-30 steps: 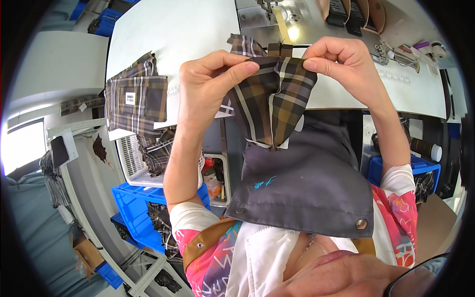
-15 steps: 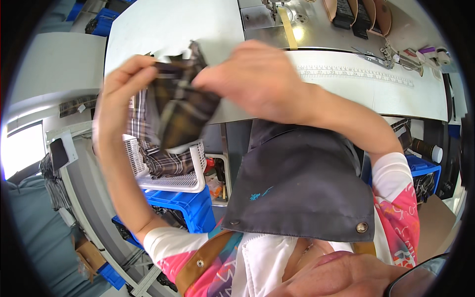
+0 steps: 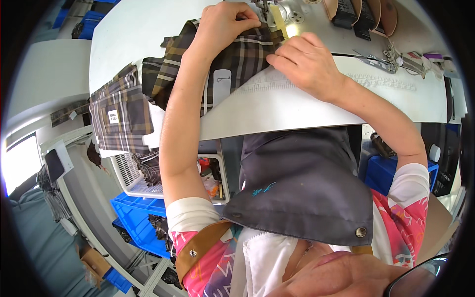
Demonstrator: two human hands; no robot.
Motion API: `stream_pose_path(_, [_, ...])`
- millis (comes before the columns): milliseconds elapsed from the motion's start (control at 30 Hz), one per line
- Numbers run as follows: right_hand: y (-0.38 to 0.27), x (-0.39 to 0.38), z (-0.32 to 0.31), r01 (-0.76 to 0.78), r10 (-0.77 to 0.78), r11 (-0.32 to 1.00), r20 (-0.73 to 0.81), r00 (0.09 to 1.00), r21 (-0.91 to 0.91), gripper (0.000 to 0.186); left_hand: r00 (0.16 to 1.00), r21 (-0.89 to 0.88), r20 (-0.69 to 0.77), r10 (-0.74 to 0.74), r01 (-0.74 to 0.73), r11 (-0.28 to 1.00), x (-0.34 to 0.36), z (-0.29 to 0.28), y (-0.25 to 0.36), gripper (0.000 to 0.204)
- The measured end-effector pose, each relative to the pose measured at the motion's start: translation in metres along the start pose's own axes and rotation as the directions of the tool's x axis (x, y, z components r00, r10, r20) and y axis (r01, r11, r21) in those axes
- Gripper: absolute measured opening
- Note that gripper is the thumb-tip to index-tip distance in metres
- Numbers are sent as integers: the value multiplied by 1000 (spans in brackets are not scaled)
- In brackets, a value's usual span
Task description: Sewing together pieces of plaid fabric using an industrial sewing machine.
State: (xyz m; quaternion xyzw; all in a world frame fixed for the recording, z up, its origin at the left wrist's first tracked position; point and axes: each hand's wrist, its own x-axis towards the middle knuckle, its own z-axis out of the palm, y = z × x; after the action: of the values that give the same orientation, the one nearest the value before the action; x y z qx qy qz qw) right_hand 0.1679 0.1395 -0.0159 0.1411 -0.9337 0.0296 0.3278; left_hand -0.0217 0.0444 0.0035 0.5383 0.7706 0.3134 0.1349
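A brown, black and white plaid cloth piece (image 3: pixel 250 57) is spread on the white table at the sewing machine's needle area (image 3: pixel 265 7). My left hand (image 3: pixel 222 27) pinches its far part close to the needle, thumb against fingers. With fingers curled, my right hand (image 3: pixel 311 67) grips the cloth's right edge. A white rounded patch (image 3: pixel 222 85) shows on the cloth beside my left forearm. Further left, more plaid cloth (image 3: pixel 131 111) with a small white label hangs over the table's edge; my left arm hides part of it.
A yellow strip (image 3: pixel 279 21) lies on the machine bed. Behind my right hand are a ruler scale (image 3: pixel 381 80) and scissors (image 3: pixel 373 62). Below the table on the left stand a white basket (image 3: pixel 123 173) and a blue crate (image 3: pixel 143 225).
Both hands have moved away from me and to the right, bringing plaid cloth from above the basket to the needle area. The labelled plaid cloth at the left is now uncovered.
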Motion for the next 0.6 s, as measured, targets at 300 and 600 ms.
stream_pose_path(300, [11, 0, 6, 20, -24, 997, 55, 998, 74, 15, 979, -286, 145, -142, 179, 941, 24, -7, 5, 23])
stream_pose_path(600, [14, 7, 14, -52, 49, 995, 37, 998, 84, 13, 977, -208, 121, -175, 197, 958, 37, -11, 2, 39])
